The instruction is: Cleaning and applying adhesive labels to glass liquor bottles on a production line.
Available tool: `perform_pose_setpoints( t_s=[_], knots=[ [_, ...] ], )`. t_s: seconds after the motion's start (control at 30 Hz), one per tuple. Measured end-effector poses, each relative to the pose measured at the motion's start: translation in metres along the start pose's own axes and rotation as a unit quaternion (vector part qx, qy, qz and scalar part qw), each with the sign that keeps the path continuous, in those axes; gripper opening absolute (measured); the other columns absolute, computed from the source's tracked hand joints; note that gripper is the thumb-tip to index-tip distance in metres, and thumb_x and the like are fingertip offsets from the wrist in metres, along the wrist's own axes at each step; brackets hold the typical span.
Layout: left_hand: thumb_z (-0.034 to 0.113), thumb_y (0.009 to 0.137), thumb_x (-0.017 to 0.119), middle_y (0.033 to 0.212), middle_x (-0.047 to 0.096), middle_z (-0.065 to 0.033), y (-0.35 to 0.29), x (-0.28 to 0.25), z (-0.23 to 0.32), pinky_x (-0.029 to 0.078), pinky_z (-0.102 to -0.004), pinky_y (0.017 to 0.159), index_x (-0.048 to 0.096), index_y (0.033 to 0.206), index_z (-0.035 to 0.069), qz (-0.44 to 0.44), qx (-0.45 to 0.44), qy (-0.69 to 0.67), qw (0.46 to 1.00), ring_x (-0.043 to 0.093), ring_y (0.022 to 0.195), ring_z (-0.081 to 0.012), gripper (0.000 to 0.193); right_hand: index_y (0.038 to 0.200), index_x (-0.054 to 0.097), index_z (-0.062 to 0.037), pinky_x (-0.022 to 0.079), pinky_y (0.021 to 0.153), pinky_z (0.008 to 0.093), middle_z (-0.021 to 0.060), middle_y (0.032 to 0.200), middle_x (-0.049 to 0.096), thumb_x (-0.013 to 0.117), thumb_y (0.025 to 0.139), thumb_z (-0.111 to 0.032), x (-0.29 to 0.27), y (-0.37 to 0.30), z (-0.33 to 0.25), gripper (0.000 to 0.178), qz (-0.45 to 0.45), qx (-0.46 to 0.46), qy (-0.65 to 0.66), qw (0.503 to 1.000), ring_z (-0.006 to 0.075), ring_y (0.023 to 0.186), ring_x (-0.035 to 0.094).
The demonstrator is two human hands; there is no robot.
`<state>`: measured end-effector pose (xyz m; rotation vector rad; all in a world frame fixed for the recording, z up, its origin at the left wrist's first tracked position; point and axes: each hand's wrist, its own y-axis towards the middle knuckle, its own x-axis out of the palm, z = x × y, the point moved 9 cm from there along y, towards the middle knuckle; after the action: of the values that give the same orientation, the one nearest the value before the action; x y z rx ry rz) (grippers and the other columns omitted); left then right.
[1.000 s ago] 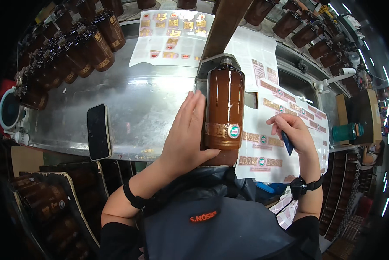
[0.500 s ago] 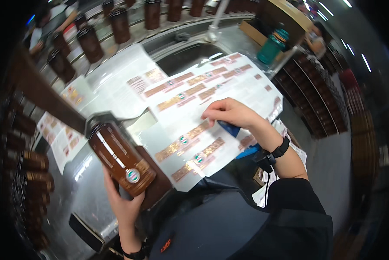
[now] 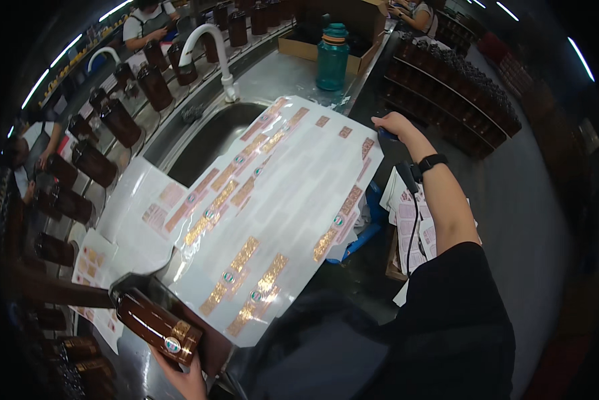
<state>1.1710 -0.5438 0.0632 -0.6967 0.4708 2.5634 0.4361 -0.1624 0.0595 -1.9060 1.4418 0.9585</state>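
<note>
My left hand (image 3: 185, 379) is wrapped round the lower end of a brown bottle (image 3: 149, 320), tilted on its side. The bottle carries a gold strip label with a round badge. Its top end lies by a dark holder (image 3: 129, 283). A large white sheet of stickers (image 3: 293, 193) is spread beside it, with gold strips and round badges along its edges and a bare middle. My right hand (image 3: 396, 127) is closed just past the sheet's far right corner. A flat blue piece (image 3: 387, 135), like a scraper, shows under its fingers, mostly hidden.
A sink (image 3: 209, 137) with a white tap (image 3: 229, 87) lies behind the sheet. Brown bottles (image 3: 119, 123) line the far left. A green bottle (image 3: 333, 57) stands by a cardboard box (image 3: 299, 48). Loose papers (image 3: 416, 227) fill a box at right. Other people sit farther off.
My right hand has moved from over the sheet's middle to beyond its far right corner, the blue piece still with it. My left hand still holds the bottle. The view has swung round.
</note>
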Motion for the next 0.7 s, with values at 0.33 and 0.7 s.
perform_pose_setpoints(
  t_s=[0.33, 0.7],
  knots=[
    [0.003, 0.079, 0.070, 0.144, 0.040, -0.0175, -0.002, -0.004, 0.009, 0.035, -0.0365, 0.107, 0.023, 0.149, -0.001, -0.001, -0.042, -0.010, 0.999, 0.045, 0.128, -0.0258, 0.085, 0.087, 0.073, 0.0002, 0.052, 0.073, 0.0413, 0.0194, 0.087, 0.070, 0.063, 0.084, -0.049, 0.089, 0.083, -0.129, 0.050, -0.114, -0.131, -0.120, 0.977, 0.0359, 0.078, 0.067],
    [0.009, 0.075, 0.074, 0.146, 0.038, -0.0170, -0.004, -0.003, 0.014, 0.033, -0.0374, 0.109, 0.023, 0.150, 0.000, 0.003, -0.027, 0.075, 0.997, 0.042, 0.131, -0.0265, 0.091, 0.074, 0.069, 0.0017, 0.043, 0.051, 0.0367, 0.0054, 0.068, 0.061, 0.085, 0.064, -0.024, 0.138, 0.129, -0.137, 0.032, -0.131, -0.063, 0.039, 0.989, 0.0178, 0.058, 0.054]
  ],
)
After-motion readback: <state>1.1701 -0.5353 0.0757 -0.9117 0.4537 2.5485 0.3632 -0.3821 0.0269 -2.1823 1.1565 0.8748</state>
